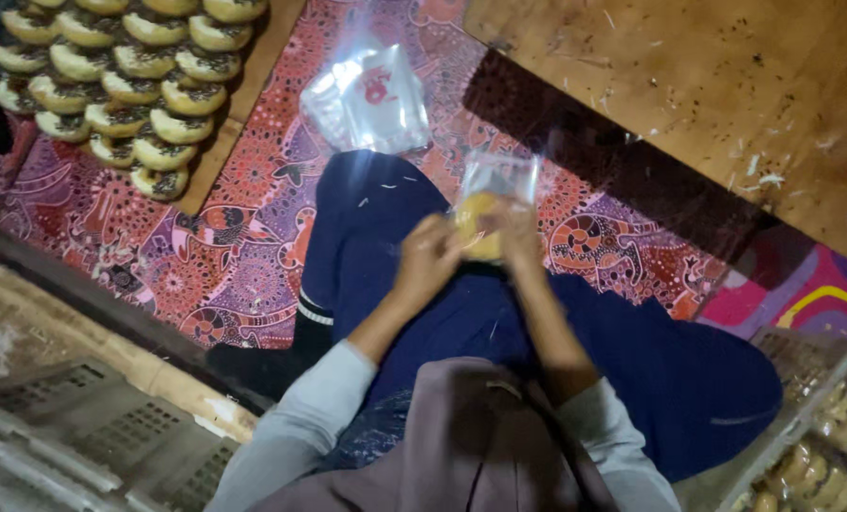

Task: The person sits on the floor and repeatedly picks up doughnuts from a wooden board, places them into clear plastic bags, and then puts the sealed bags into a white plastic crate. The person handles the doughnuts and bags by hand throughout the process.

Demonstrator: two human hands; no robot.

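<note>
Left hand (426, 254) and right hand (516, 235) raised over lap, both gripping clear bag (504, 178)

Dim overall, with warm indoor light falling from the far side. Glare on the clear plastic bags (369, 98). Deep shadow under the wooden board's (708, 85) near edge. Motion blur across both hands (471, 242). Near left corner soft, washed out. Colours muted, grainy throughout.
</note>
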